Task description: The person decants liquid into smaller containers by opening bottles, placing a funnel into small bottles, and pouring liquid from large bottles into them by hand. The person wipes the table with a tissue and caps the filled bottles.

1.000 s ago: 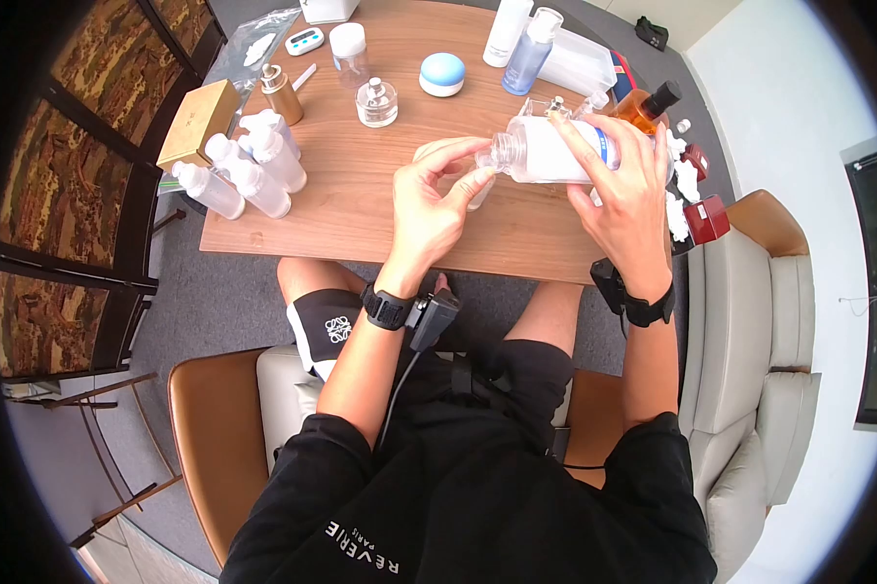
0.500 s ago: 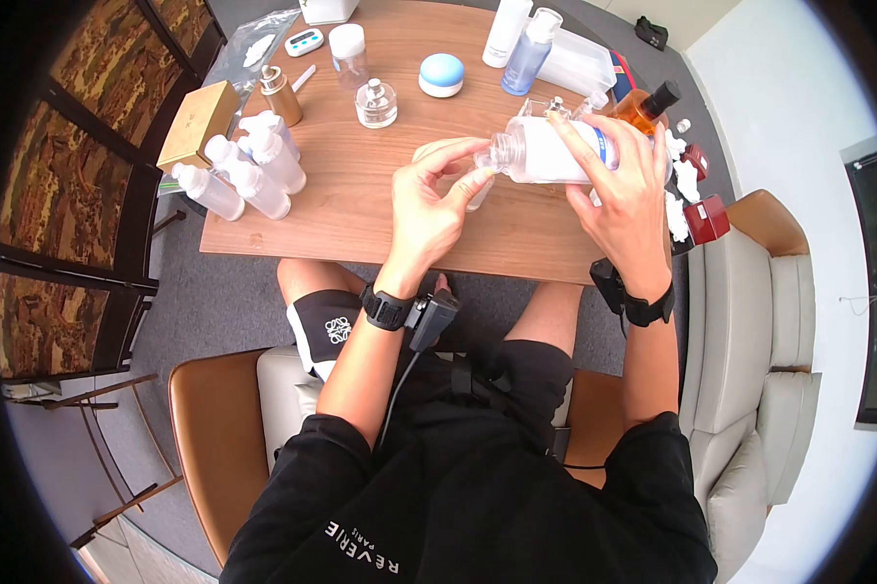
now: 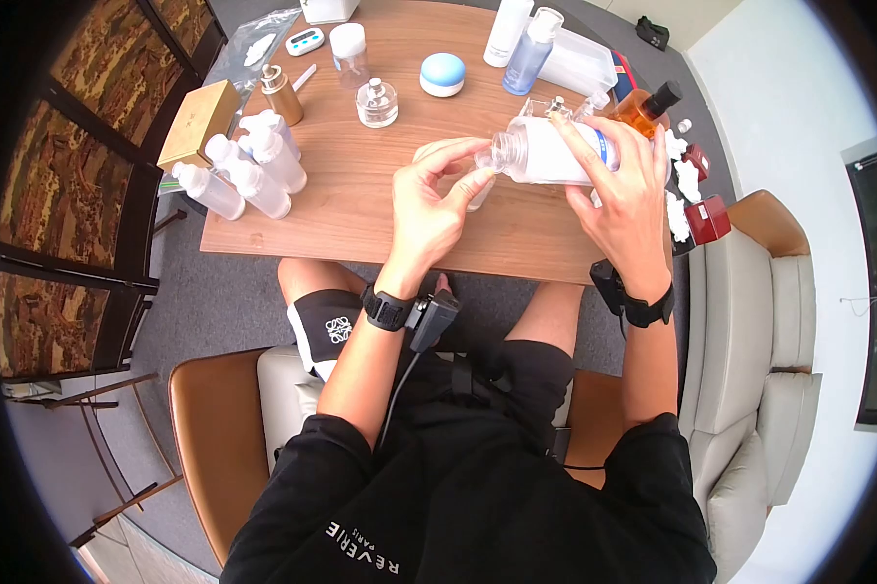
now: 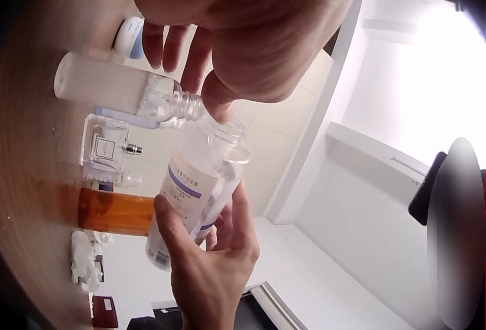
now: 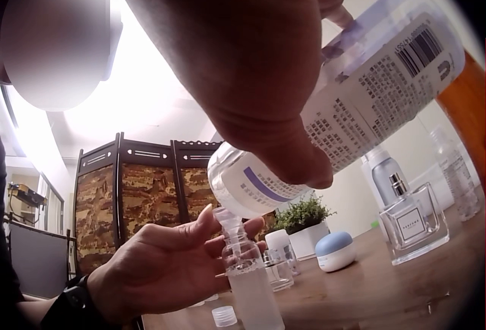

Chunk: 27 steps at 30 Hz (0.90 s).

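The right hand (image 3: 633,200) grips a large clear bottle with a white and blue label (image 3: 550,151), tilted with its uncapped mouth toward the left. Below that mouth a small clear bottle (image 5: 257,300) stands upright on the table, cloudy liquid inside it. At its neck, the thumb and fingers of the left hand (image 3: 429,209) pinch; a small clear piece (image 5: 225,217) sits between the two mouths. In the left wrist view, the small bottle (image 4: 114,87) meets the large bottle's mouth beside the left thumb. Whether liquid is flowing cannot be told.
Several white-capped bottles (image 3: 281,161) and a cardboard box (image 3: 197,125) stand at the table's left. A blue-lidded jar (image 3: 442,75) and a glass bottle (image 3: 377,103) stand behind the hands. An amber bottle (image 3: 643,112) is at the right. A loose clear cap (image 5: 224,315) lies beside the small bottle.
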Each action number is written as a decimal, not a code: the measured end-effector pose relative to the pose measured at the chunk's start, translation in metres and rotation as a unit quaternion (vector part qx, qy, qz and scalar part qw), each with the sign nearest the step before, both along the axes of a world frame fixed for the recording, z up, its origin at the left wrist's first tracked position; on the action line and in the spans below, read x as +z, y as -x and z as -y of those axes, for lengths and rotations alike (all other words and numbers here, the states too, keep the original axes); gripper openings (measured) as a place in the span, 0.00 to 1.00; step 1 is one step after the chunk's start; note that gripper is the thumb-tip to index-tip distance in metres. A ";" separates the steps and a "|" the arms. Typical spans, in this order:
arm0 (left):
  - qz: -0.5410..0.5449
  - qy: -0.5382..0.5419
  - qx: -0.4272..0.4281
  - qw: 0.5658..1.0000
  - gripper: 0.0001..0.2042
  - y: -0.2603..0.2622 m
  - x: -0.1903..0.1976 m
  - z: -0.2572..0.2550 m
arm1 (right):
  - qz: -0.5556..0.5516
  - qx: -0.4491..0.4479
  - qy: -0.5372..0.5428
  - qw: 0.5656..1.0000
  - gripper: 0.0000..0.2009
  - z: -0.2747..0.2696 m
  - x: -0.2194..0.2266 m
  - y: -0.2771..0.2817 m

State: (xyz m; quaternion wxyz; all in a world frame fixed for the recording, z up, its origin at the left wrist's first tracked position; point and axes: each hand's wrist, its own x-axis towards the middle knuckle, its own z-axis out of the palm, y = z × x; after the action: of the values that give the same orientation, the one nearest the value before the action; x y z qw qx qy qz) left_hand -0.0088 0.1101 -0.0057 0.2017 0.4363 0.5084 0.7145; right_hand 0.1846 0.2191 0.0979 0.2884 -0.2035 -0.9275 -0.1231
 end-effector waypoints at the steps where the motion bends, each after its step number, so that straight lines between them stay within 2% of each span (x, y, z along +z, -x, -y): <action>1: -0.002 -0.005 0.000 1.000 0.17 0.000 0.000 0.000 | 0.001 -0.002 -0.002 1.000 0.41 0.000 0.000 0.000; 8: 0.003 -0.006 -0.003 1.000 0.17 -0.001 0.001 -0.001 | 0.002 -0.002 -0.002 1.000 0.41 0.002 0.002 0.001; 10: 0.050 -0.018 0.003 0.999 0.16 -0.003 0.002 -0.001 | 0.006 -0.006 -0.004 1.000 0.41 0.003 0.004 0.001; 27: 0.058 -0.021 -0.001 0.998 0.16 -0.004 0.001 -0.002 | 0.007 -0.005 -0.013 1.000 0.40 0.003 0.006 0.002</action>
State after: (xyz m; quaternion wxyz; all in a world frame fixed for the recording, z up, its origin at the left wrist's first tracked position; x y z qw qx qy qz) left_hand -0.0051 0.1119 -0.0046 0.2221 0.3987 0.4800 0.7492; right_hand 0.1826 0.2158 0.1043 0.2836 -0.2036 -0.9268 -0.1381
